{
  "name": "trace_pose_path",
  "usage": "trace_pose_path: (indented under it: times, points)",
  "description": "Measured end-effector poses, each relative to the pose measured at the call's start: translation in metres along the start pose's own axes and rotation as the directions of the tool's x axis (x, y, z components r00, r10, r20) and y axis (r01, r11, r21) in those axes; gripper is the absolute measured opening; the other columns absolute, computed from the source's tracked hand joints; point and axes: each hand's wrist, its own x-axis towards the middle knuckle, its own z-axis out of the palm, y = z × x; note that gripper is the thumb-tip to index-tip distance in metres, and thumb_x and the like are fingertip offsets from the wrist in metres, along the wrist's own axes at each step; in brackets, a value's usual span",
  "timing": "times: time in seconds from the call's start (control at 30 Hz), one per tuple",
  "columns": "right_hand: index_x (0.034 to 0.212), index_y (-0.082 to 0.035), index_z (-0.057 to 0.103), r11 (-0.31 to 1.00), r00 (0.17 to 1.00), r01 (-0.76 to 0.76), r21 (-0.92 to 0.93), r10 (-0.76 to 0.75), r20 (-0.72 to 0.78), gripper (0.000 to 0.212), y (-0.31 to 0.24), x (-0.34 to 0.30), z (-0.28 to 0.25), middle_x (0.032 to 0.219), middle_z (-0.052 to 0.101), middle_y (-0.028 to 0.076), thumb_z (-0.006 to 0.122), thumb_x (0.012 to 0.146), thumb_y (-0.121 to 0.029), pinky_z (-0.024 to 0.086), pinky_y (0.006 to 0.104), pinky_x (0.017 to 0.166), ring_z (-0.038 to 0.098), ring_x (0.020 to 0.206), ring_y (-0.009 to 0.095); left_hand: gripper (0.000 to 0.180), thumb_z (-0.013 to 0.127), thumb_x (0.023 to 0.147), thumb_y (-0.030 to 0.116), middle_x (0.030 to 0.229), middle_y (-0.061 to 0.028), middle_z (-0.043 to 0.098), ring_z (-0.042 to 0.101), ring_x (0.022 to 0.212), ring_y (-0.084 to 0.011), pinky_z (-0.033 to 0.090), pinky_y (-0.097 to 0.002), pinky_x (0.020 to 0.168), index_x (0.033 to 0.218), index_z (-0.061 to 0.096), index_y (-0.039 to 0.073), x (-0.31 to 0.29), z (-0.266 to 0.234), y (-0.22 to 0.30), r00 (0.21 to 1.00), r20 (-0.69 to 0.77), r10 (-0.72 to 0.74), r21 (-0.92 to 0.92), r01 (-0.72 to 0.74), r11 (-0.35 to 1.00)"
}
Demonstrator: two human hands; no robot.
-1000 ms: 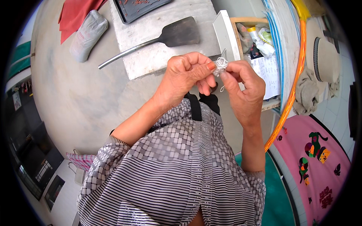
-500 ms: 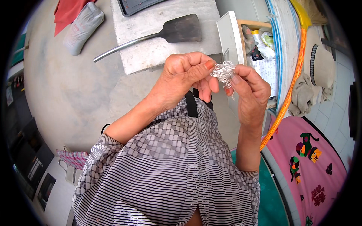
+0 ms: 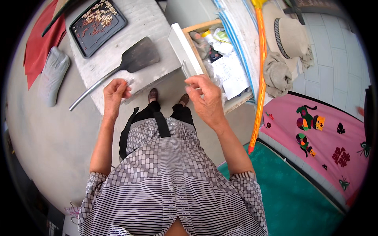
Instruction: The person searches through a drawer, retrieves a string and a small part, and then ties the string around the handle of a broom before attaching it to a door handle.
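Observation:
My left hand (image 3: 114, 95) is closed in a pinch above the near edge of the pale slab table. A blurred bit of white string (image 3: 129, 80) shows at its fingertips; the rest is covered by the fingers. My right hand (image 3: 205, 98) is in front of the open drawer (image 3: 184, 49), close to its handle. Its fingers are loosely bent, with a small gap between thumb and forefinger, and nothing can be seen in them. A spatula (image 3: 139, 55) with a wide dark blade and metal handle lies on the slab beside my left hand.
A dark tray (image 3: 91, 49) of nuts and red pieces sits on the slab (image 3: 147, 17). Paper (image 3: 230, 74) and bags fill the drawer. An orange braided whip-like cord (image 3: 260, 70) hangs at the right, before a hat (image 3: 292, 37). Left stand a grey bag (image 3: 54, 76) and red cloth (image 3: 43, 47).
My hands have moved apart: the left went left with the white string, and the right let go of it, now near the drawer. The view shifted, bringing the whole tray and my feet into sight.

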Motion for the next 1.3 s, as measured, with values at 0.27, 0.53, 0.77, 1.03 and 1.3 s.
trace_pose_path:
  times: [0.27, 0.53, 0.77, 1.03, 1.3]
  points:
    - [0.101, 0.002, 0.053, 0.648, 0.947, 0.221, -0.729, -0.323, 0.000, 0.031, 0.033, -0.007, -0.027, 0.111, 0.053, 0.014, 0.060, 0.070, 0.000, 0.043, 0.0395, 0.081, 0.052, 0.100, 0.031, 0.040, 0.056, 0.083, 0.010, 0.089, -0.0121, 0.062, 0.062, 0.070, -0.0156, 0.050, -0.0276, 0.058, 0.122, 0.048, 0.007, 0.038, -0.055, -0.056, 0.970, -0.242, -0.028, 0.336, 0.111, 0.935]
    - [0.099, -0.001, 0.055, 0.570, 0.903, 0.370, -0.734, -0.406, 0.140, 0.025, 0.061, -0.005, -0.016, 0.119, 0.051, 0.010, 0.056, 0.074, -0.004, 0.040, 0.0433, 0.091, 0.049, 0.109, 0.024, 0.032, 0.056, 0.082, 0.012, 0.085, -0.0120, 0.062, 0.060, 0.063, -0.0147, 0.049, -0.0266, 0.053, 0.112, 0.054, 0.001, 0.031, -0.066, -0.056, 0.954, -0.298, 0.043, 0.404, 0.085, 0.911]
    - [0.107, -0.009, 0.053, 0.398, 0.890, 0.283, -0.873, -0.448, 0.084, 0.032, 0.077, 0.009, -0.055, 0.121, 0.050, 0.007, 0.054, 0.075, -0.005, 0.025, 0.0555, 0.098, 0.046, 0.114, 0.022, 0.027, 0.055, 0.083, 0.012, 0.084, -0.0090, 0.060, 0.059, 0.062, -0.0130, 0.048, -0.0246, 0.052, 0.106, 0.056, -0.002, 0.019, -0.053, -0.060, 0.980, -0.200, -0.012, 0.294, 0.072, 0.953]
    - [0.121, -0.011, 0.045, 0.212, 0.925, -0.117, -0.970, -0.331, -0.184, 0.060, 0.076, 0.053, -0.091, 0.129, 0.040, 0.009, 0.061, 0.065, 0.004, 0.025, 0.0516, 0.097, 0.042, 0.116, 0.025, 0.023, 0.055, 0.084, 0.010, 0.083, -0.0074, 0.059, 0.058, 0.061, -0.0119, 0.047, -0.0241, 0.051, 0.104, 0.056, -0.003, 0.012, -0.020, -0.057, 0.994, -0.106, -0.039, 0.237, 0.063, 0.970]
    - [0.122, -0.008, 0.044, 0.315, 0.951, 0.017, -0.949, -0.297, -0.082, 0.063, 0.064, 0.090, -0.090, 0.122, 0.042, 0.011, 0.068, 0.063, -0.001, 0.032, 0.0401, 0.091, 0.044, 0.108, 0.026, 0.021, 0.056, 0.083, 0.008, 0.074, -0.0075, 0.060, 0.058, 0.057, -0.0122, 0.047, -0.0245, 0.047, 0.101, 0.057, -0.004, 0.012, -0.001, -0.056, 0.988, -0.144, 0.049, 0.229, -0.015, 0.973]
